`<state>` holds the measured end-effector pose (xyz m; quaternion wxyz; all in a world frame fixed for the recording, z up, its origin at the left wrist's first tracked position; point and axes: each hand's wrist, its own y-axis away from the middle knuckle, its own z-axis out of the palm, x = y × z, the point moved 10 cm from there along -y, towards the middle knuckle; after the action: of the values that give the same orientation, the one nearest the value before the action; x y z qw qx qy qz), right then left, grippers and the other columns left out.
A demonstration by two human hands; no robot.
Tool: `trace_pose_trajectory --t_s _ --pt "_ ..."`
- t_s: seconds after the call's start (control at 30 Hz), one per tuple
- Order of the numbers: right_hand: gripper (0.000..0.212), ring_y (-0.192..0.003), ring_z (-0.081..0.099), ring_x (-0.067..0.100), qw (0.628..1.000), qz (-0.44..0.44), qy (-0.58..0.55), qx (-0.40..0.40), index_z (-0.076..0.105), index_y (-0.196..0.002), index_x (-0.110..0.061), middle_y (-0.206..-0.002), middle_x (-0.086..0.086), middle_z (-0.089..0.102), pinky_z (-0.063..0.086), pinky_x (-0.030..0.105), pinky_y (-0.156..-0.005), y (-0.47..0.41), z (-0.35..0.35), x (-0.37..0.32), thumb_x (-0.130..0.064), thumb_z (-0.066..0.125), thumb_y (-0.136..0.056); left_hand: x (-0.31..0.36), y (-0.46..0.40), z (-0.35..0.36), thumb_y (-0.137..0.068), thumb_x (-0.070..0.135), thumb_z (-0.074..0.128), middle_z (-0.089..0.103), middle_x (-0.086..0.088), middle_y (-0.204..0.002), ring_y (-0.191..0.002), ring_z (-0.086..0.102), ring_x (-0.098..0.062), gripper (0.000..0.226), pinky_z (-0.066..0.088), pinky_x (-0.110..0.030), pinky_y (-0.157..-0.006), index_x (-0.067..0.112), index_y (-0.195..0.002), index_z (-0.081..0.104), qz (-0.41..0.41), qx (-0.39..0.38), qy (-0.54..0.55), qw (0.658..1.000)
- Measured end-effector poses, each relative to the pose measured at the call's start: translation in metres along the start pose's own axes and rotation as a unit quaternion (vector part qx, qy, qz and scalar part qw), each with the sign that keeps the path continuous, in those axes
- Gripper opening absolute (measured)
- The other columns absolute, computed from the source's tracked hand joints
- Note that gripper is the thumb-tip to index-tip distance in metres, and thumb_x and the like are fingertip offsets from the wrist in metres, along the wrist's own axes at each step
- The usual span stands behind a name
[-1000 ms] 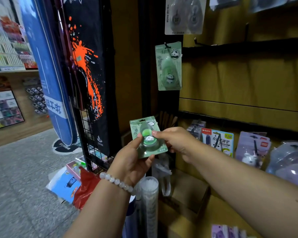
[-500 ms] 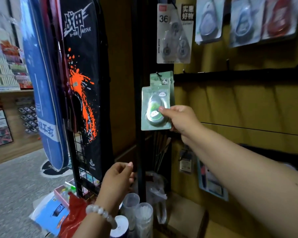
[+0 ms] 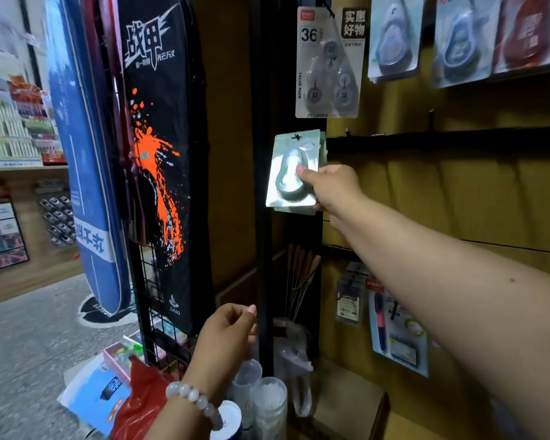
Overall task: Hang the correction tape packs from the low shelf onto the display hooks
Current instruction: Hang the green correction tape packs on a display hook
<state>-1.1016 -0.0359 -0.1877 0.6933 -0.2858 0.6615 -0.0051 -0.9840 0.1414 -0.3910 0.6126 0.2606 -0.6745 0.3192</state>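
A green correction tape pack point(image 3: 288, 173) sits on a black display hook point(image 3: 296, 136), whose tip pokes through the hole at the pack's top. It covers another green pack hanging behind it. My right hand point(image 3: 329, 187) pinches the pack's lower right side, thumb on the clear blister. My left hand point(image 3: 227, 336) hovers low beside the black post, fingers loosely curled, holding nothing. A white value pack point(image 3: 329, 63) hangs just above.
More tape packs point(image 3: 464, 39) hang at the upper right over a black rail point(image 3: 442, 141). Lower right hooks hold carded stationery point(image 3: 397, 331). A wire rack point(image 3: 159, 281) with a black bag stands at left. Clear cups point(image 3: 267, 404) and a red bag point(image 3: 140, 401) lie below.
My right hand lifted the green pack from waist height up to the hook and slid it on over the hanging pack. My left hand let go and dropped low.
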Motion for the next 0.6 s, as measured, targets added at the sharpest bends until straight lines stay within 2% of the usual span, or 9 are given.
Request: trace_pose_trajectory --t_s 0.13,0.27,0.43,0.6 --pt "0.027 -0.065 0.057 0.016 1.000 0.011 0.014 0.023 0.055 -0.074 -0.012 -0.076 0.001 0.059 0.047 0.026 -0.050 -0.011 0.001 0.009 -0.030 0.072 -0.083 -0.001 0.000 0.000 -0.095 0.020 0.056 0.060 -0.002 -0.065 -0.060 0.053 -0.014 0.019 0.043 -0.028 -0.059 0.010 -0.080 0.062 0.001 0.003 0.000 1.000" --pt "0.033 -0.069 0.060 0.023 0.997 0.020 0.061 0.049 0.057 -0.093 -0.008 -0.080 0.002 0.057 0.059 0.036 -0.066 -0.021 0.003 0.021 -0.033 0.073 -0.081 -0.003 0.001 0.004 -0.096 0.020 0.055 0.058 -0.002 -0.064 -0.057 0.051 -0.013 0.018 0.042 -0.024 -0.051 0.009 -0.081 0.061 -0.006 0.000 0.003 1.000" --pt "0.030 -0.083 0.060 0.030 0.992 0.023 0.111 0.062 0.049 -0.094 -0.008 -0.077 0.001 0.048 0.057 0.046 -0.082 -0.031 0.006 0.023 -0.032 0.066 -0.088 -0.005 0.002 0.009 -0.096 0.019 0.054 0.057 -0.004 -0.065 -0.056 0.050 -0.013 0.018 0.042 -0.021 -0.047 0.007 -0.084 0.060 -0.005 -0.004 -0.007 1.000" --pt "0.030 -0.084 0.064 0.030 0.988 0.005 0.140 0.071 0.060 -0.098 -0.007 -0.092 0.006 0.063 0.058 0.048 -0.077 -0.034 0.006 0.025 -0.035 0.064 -0.088 -0.008 0.001 0.011 -0.096 0.020 0.054 0.057 -0.002 -0.063 -0.055 0.050 -0.012 0.018 0.044 -0.021 -0.048 0.008 -0.084 0.060 -0.009 -0.007 -0.014 1.000"
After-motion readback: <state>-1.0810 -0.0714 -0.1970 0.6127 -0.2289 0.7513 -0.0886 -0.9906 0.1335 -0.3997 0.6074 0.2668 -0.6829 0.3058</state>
